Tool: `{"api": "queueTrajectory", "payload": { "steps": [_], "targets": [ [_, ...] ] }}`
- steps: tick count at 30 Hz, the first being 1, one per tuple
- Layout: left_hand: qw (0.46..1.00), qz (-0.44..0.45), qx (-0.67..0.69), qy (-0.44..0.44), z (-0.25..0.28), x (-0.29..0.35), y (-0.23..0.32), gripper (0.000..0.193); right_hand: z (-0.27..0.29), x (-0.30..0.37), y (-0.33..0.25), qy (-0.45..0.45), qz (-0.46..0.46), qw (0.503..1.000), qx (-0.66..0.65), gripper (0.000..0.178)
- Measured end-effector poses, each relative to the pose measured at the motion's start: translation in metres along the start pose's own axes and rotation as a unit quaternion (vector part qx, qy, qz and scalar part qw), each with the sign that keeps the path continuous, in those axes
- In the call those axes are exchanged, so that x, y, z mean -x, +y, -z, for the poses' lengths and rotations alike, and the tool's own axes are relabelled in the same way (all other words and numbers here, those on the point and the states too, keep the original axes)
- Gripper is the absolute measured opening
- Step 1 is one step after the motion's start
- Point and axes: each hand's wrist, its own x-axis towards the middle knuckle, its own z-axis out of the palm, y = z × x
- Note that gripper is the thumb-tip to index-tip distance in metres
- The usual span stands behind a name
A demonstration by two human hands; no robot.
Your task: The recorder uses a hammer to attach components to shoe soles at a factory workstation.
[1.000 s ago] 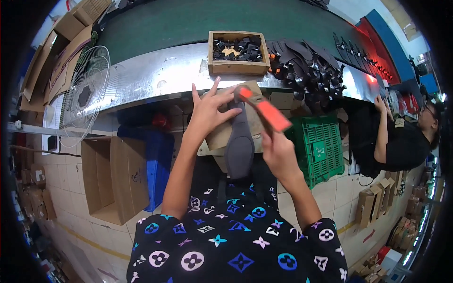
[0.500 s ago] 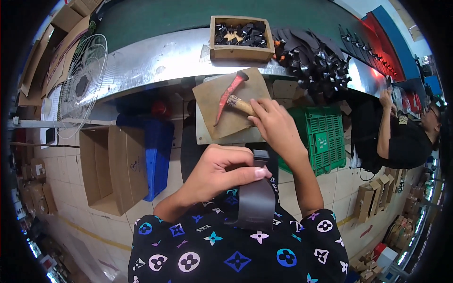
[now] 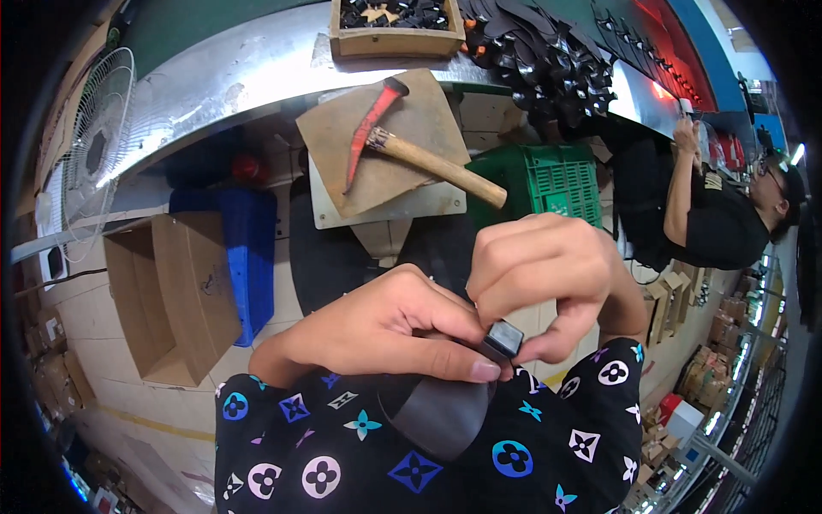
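Note:
My left hand (image 3: 402, 330) pinches a wide, dark, smooth strap (image 3: 445, 415) between thumb and fingers, close to my body. At the strap's upper end is a small black rectangular end piece (image 3: 505, 337). The fingers of my right hand (image 3: 548, 278) curl around that end piece, with the thumb at its right side. Beyond both hands, a hammer (image 3: 428, 163) with a red head and wooden handle lies on a square brown board (image 3: 334, 128). Its handle sticks out past the board's right edge.
A wooden box (image 3: 394, 43) of small black parts stands on the metal bench edge (image 3: 240, 81), beside a pile of dark straps (image 3: 548, 64). A green crate (image 3: 556, 184), blue bin (image 3: 248, 265), cardboard box (image 3: 184, 300) and fan (image 3: 98, 154) surround me. A co-worker (image 3: 711, 197) sits at right.
My right hand has let go of the hammer handle and come back to the strap's end piece. The hammer now rests on the board. The view has shifted, and the strap is tilted.

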Motion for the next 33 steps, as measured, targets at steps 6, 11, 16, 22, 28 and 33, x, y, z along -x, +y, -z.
{"api": "queueTrajectory", "payload": {
  "steps": [6,11,16,22,28,33],
  "targets": [
    [0.995,-0.082,-0.046,-0.011,-0.013,-0.004,-0.011,0.022,-0.008,-0.003,-0.011,-0.057,0.037,0.997,0.027,0.021],
    [0.995,-0.059,-0.074,-0.016,-0.006,0.004,-0.004,0.018,-0.012,-0.004,-0.006,-0.036,0.051,0.997,0.041,0.022],
    [0.991,-0.053,-0.122,-0.025,-0.005,0.010,0.001,0.014,-0.013,-0.006,0.004,-0.018,0.095,0.993,0.062,0.037],
    [0.962,-0.112,-0.226,0.108,-0.008,0.023,0.012,0.018,0.005,-0.013,0.016,-0.065,0.000,0.996,-0.054,0.046],
    [0.899,-0.185,-0.328,0.223,-0.004,0.020,0.008,0.015,-0.032,-0.003,0.009,0.128,-0.050,0.990,-0.035,0.072],
    [0.862,-0.182,-0.406,0.244,0.001,0.015,0.007,0.018,-0.045,-0.009,0.015,0.196,-0.051,0.979,0.024,0.051]
  ]
}}
